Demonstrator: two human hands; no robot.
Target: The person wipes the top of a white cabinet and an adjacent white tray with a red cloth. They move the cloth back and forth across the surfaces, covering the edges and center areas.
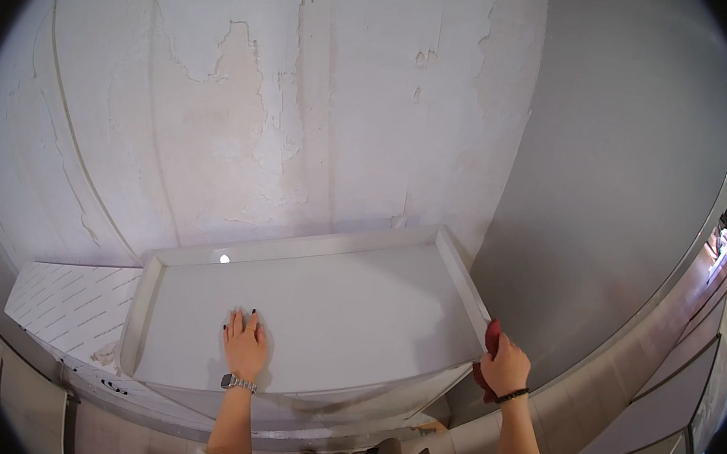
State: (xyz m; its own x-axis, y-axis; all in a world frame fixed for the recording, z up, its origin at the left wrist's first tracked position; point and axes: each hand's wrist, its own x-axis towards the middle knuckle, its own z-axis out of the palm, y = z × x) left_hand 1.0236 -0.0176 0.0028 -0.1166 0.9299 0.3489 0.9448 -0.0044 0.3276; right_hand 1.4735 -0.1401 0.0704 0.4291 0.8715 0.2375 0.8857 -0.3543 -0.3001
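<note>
A shallow white tray-like panel with raised edges point(329, 315) lies before me, its back rim along the wall. My left hand point(245, 348) rests flat on its inner surface, fingers spread, with a watch at the wrist. At the panel's right front corner, my right hand point(505, 367) is closed around a dark red cloth point(492, 336), which touches the raised right edge. A dark beaded bracelet circles that wrist. Most of the cloth is hidden in my fingers.
Behind stands a wall with peeling white paint point(360, 128). A smooth grey panel point(595, 203) rises at the right. Left of the tray-like panel lies a white board with printed lines point(74, 298). Grey-topped units point(655, 406) stand at the lower right, beside a tiled floor point(555, 423).
</note>
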